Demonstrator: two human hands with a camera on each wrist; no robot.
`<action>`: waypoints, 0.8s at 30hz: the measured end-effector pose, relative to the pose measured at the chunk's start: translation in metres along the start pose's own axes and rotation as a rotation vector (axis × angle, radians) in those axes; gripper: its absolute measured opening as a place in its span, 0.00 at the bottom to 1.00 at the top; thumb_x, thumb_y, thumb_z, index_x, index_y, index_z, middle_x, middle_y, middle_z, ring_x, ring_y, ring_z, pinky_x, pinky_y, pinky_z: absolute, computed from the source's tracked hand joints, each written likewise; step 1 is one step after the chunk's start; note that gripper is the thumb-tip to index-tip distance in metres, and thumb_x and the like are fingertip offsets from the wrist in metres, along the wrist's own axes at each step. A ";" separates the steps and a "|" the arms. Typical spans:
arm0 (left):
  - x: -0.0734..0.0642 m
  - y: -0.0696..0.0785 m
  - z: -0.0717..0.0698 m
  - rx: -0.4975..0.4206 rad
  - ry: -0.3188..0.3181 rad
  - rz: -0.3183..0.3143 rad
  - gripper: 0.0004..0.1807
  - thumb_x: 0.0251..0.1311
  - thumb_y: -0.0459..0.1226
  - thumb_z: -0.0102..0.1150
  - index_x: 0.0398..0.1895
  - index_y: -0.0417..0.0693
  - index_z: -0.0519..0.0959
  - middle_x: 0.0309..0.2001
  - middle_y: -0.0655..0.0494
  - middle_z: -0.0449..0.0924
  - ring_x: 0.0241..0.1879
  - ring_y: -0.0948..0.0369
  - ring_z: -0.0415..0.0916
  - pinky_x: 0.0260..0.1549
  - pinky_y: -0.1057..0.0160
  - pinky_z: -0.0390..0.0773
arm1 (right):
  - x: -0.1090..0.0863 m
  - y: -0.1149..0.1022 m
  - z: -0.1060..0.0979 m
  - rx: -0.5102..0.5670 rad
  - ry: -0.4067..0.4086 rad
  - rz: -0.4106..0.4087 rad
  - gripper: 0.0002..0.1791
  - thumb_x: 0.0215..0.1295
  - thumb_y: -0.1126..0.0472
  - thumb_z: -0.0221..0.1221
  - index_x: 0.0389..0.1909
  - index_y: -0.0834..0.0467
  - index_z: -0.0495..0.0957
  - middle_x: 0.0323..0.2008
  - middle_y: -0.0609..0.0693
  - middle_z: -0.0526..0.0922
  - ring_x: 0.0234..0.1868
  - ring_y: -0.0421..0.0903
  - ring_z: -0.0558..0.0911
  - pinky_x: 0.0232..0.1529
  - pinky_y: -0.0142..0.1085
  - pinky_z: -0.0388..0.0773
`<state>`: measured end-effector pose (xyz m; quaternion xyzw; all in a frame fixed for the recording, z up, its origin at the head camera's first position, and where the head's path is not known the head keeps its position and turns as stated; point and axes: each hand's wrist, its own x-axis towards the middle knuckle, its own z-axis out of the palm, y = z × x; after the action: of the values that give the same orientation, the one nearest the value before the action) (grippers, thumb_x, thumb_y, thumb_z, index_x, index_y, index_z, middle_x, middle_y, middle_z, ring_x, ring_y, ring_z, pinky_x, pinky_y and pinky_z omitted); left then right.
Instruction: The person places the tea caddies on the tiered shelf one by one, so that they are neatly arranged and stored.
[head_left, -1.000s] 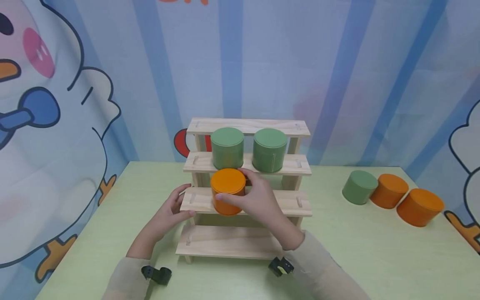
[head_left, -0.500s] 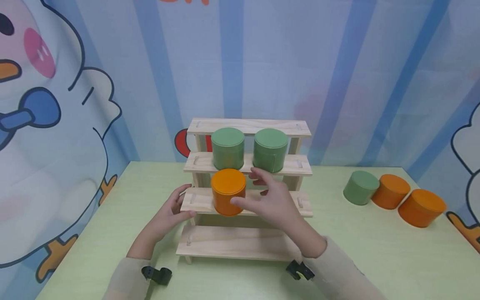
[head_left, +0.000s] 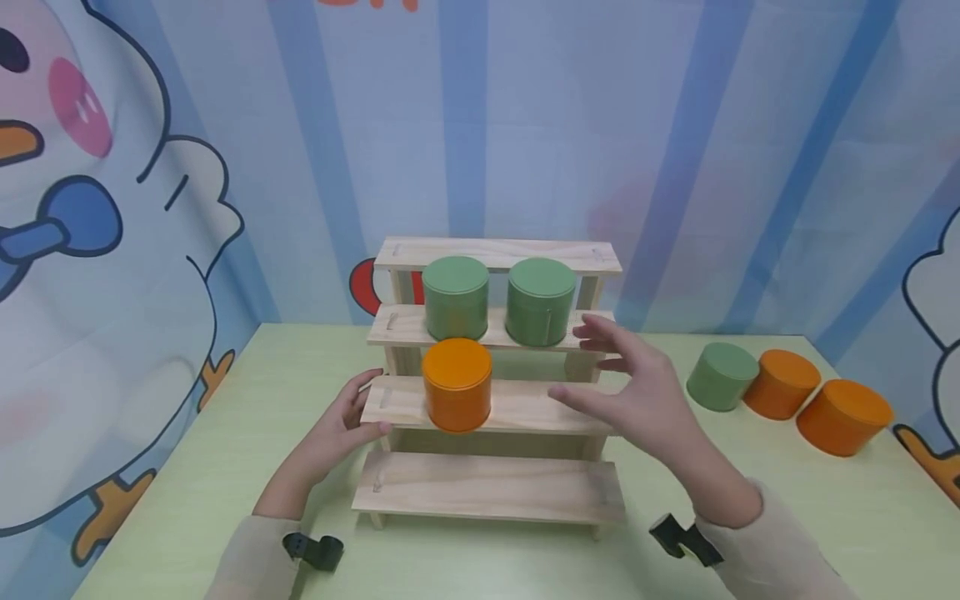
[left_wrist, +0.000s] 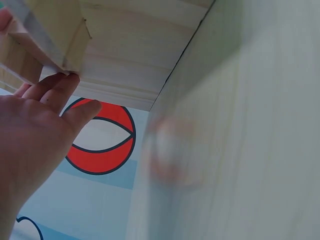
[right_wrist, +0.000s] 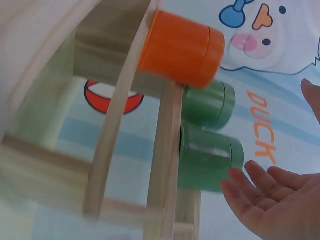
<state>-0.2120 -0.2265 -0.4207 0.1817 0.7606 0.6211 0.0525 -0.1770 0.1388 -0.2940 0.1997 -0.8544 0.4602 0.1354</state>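
A tiered wooden display stand (head_left: pixel 487 485) stands on the table. My left hand (head_left: pixel 333 437) grips the left end of its second-lowest board, thumb at the front corner; in the left wrist view its fingers (left_wrist: pixel 60 92) touch the wood. An orange lidded tin (head_left: pixel 457 387) stands upright on that board, left of centre. One board higher sit two green tins, a left one (head_left: pixel 456 298) and a right one (head_left: pixel 542 302). My right hand (head_left: pixel 645 392) hovers by the stand's right end, fingers spread and holding nothing. The right wrist view shows it beside the right green tin (right_wrist: pixel 207 157).
Further right on the table (head_left: pixel 750 500) stand a green tin (head_left: pixel 722 377) and two orange tins, one in the middle (head_left: pixel 782 383) and one at the end (head_left: pixel 844 417). A printed cloth backdrop (head_left: pixel 525 125) hangs behind the stand.
My right hand has let go of the orange tin and moved right, away from it. The tin stays on its board. My left hand has not moved.
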 end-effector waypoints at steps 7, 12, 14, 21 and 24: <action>0.000 -0.002 0.000 -0.001 0.006 -0.014 0.43 0.63 0.33 0.58 0.75 0.44 0.44 0.72 0.38 0.55 0.62 0.42 0.65 0.62 0.42 0.65 | -0.009 0.018 -0.039 -0.059 0.062 -0.005 0.42 0.54 0.59 0.70 0.69 0.58 0.63 0.60 0.56 0.75 0.58 0.49 0.73 0.51 0.18 0.68; 0.000 -0.002 0.000 0.007 0.007 -0.013 0.43 0.63 0.33 0.58 0.75 0.45 0.44 0.72 0.38 0.56 0.62 0.44 0.66 0.62 0.44 0.66 | -0.015 0.042 -0.067 -0.127 0.127 0.014 0.43 0.56 0.59 0.69 0.71 0.55 0.61 0.61 0.57 0.73 0.57 0.32 0.72 0.49 0.13 0.65; 0.000 -0.002 0.000 0.011 0.008 -0.019 0.43 0.63 0.34 0.58 0.75 0.45 0.44 0.72 0.39 0.56 0.61 0.46 0.66 0.61 0.46 0.67 | -0.018 0.052 -0.079 -0.143 0.152 0.011 0.42 0.57 0.60 0.69 0.72 0.54 0.60 0.62 0.53 0.73 0.55 0.25 0.69 0.49 0.13 0.65; 0.000 0.000 0.000 0.011 0.013 -0.027 0.43 0.62 0.34 0.58 0.75 0.45 0.44 0.72 0.38 0.55 0.63 0.43 0.64 0.63 0.42 0.64 | -0.027 0.085 -0.114 -0.098 0.231 -0.030 0.43 0.58 0.71 0.64 0.73 0.54 0.57 0.58 0.31 0.70 0.56 0.23 0.68 0.50 0.13 0.64; 0.000 0.001 0.000 0.012 0.018 -0.031 0.43 0.62 0.34 0.59 0.75 0.44 0.44 0.72 0.37 0.54 0.64 0.40 0.63 0.63 0.40 0.62 | -0.031 0.097 -0.125 -0.135 0.280 -0.001 0.43 0.60 0.70 0.63 0.74 0.54 0.55 0.59 0.31 0.69 0.56 0.22 0.66 0.52 0.12 0.62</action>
<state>-0.2117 -0.2260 -0.4201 0.1647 0.7675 0.6171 0.0540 -0.1886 0.2983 -0.3103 0.1247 -0.8561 0.4248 0.2665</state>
